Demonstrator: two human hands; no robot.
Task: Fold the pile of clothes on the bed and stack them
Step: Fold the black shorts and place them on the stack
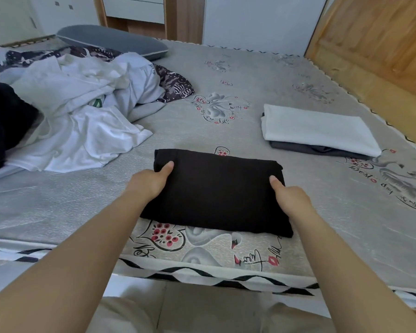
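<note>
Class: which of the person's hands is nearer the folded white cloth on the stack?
Right. The right hand grips the black garment's end nearest the white cloth; the left hand holds the far end.

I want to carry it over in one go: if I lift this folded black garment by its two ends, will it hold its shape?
Probably not: the folded black garment is soft layered cloth, so its middle would likely sag. It looks light. The left hand and right hand grip opposite edges; supporting it underneath seems safer.

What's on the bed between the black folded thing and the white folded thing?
Nothing. In the head view, only bare printed mattress lies between the black folded garment and the white folded garment.
</note>
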